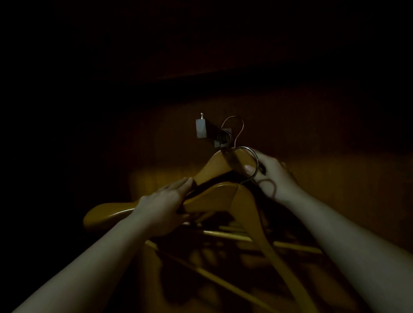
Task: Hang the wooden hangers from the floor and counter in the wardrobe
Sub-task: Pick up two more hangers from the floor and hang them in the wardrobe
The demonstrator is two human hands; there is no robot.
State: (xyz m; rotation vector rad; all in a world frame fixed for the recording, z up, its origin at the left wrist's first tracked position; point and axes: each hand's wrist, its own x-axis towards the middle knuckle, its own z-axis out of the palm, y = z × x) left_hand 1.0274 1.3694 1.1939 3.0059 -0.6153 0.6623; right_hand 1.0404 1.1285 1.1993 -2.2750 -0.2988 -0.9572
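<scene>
Dark wardrobe (337, 191), its sides lost in shadow. Wooden hangers (219, 197) are bunched just below the rail (201, 128), with a copper hook (235, 125) at it. Left hand (165, 210) clasps a hanger shoulder and right hand (274, 173) pinches a steel hook (251, 158).

— What do we see up and to the left of the right hand (272, 173)?
— A pale square fitting (201, 128) topped by a small pin (202, 115). Behind the hand we see brown grooved panelling (336, 180), and a dark band (216, 83) well above.
</scene>
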